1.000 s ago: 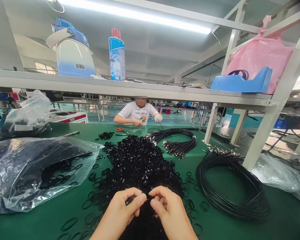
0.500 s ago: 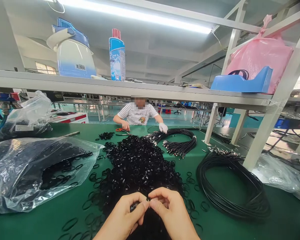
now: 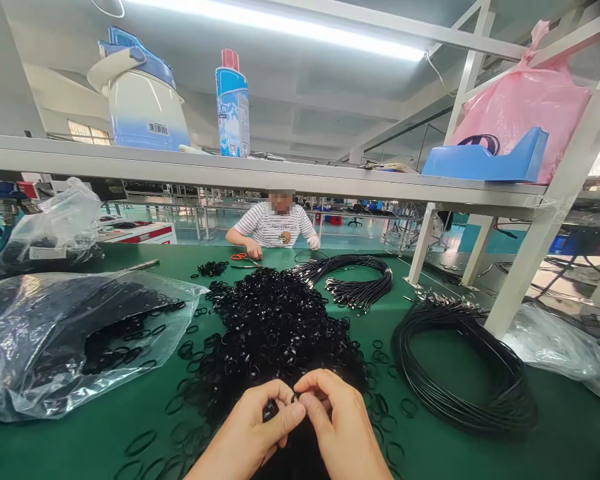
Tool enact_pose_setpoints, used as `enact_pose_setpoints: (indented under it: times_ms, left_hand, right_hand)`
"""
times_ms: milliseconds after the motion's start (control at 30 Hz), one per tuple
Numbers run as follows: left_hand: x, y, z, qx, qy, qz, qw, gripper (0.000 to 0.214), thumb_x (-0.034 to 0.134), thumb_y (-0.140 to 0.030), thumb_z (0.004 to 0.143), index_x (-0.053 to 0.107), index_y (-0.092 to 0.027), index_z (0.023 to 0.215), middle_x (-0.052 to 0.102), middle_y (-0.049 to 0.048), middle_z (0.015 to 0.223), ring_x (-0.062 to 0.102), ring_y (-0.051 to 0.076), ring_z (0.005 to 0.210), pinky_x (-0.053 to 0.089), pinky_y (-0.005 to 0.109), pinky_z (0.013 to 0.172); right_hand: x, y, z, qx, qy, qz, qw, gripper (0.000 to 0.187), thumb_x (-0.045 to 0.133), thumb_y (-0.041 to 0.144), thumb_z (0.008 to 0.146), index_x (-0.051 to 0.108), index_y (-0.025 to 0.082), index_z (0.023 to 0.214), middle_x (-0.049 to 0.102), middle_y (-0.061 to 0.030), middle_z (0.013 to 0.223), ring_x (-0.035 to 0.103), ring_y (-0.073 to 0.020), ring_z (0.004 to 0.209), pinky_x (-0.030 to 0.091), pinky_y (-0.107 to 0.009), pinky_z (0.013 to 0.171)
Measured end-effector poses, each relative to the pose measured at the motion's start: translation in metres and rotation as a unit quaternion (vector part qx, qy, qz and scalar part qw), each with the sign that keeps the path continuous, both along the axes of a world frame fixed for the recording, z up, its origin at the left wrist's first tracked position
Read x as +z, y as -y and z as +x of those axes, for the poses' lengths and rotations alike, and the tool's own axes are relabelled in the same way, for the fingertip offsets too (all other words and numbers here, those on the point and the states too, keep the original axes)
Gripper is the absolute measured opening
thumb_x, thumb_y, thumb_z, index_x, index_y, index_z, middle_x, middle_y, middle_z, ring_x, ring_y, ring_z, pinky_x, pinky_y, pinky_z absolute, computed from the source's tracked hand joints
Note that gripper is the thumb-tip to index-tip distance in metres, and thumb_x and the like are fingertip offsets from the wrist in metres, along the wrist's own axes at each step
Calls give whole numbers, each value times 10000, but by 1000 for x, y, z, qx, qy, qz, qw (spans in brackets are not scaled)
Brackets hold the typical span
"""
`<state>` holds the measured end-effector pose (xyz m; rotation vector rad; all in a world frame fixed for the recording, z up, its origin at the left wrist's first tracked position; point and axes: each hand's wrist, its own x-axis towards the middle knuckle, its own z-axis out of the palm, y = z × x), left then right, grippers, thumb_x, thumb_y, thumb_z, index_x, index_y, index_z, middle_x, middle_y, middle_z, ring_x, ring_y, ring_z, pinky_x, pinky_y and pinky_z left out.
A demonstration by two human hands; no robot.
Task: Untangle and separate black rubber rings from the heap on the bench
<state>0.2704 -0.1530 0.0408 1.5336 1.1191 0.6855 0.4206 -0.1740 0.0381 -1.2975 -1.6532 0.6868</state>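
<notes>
My left hand (image 3: pixel 247 427) and my right hand (image 3: pixel 335 420) meet low in the centre, fingertips close together above a heap of black rubber rings (image 3: pixel 275 333). A small black rubber ring (image 3: pixel 270 411) sits in the fingers of my left hand. The fingertips of my right hand pinch another black ring (image 3: pixel 295 398). Exactly how each ring lies is partly hidden by my fingers. Loose rings (image 3: pixel 145 443) are scattered over the green work mat (image 3: pixel 80 447) around the heap.
A clear plastic bag of black rings (image 3: pixel 65 340) lies at left. Bundled black cords (image 3: pixel 360 280) and a large cord coil (image 3: pixel 460 373) lie at right. A co-worker (image 3: pixel 273 227) sits across the table near orange scissors (image 3: pixel 239 257). A metal shelf (image 3: pixel 260 170) spans overhead.
My hands have drawn slightly closer, and the ring in my left fingers shows more. The co-worker's gloved hand has lifted off the cords. The view has tilted slightly.
</notes>
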Motion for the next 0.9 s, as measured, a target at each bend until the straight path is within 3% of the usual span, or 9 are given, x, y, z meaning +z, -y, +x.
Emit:
enact_pose_setpoints:
  times_ms: [167,267,367,567,700,900]
  left_hand:
    - [-1,-1,0,18,-2,-3,1000,376,526,-545,797,495,-177,726,437,-85,524,264,43,394,169,175,379]
    - [-2,-1,0,31,0,9,999,357,517,-522,802,524,-170,739,447,-78,528,266,47,391,182,180,382]
    - [-1,-2,0,35,-16,34,999,386,498,-522,807,520,-169,654,439,-66,509,297,58,396,208,190,392]
    - [2,-5,-4,45,-68,57,995,338,581,-496,754,586,-170,667,499,-50,527,320,66,394,184,192,379]
    - [5,-6,-6,68,-65,65,993,340,613,-498,727,566,-174,638,509,-48,542,338,67,402,209,185,376]
    - [4,-5,-4,45,-14,58,997,373,598,-548,737,583,-176,739,472,-60,580,330,59,397,210,175,369]
  right_hand:
    - [-3,1,-2,-13,13,31,999,229,485,75,823,644,238,851,632,13,807,609,-150,758,430,-222,689]
    - [-6,2,-4,-9,52,49,997,282,489,73,826,660,257,953,673,0,901,630,-170,830,437,-239,742]
    - [-6,3,-4,-42,62,45,996,303,512,77,817,683,271,974,705,-4,968,646,-191,874,438,-254,764]
    - [1,-1,1,-17,8,-9,1000,212,541,121,795,703,244,852,714,7,799,660,-171,748,466,-235,692]
    - [-1,-3,2,-19,43,10,999,202,508,149,813,681,241,863,679,-2,806,632,-175,744,453,-261,702]
    - [-15,-9,-2,-40,49,60,996,179,513,144,789,657,250,773,639,15,729,602,-150,663,430,-238,636]
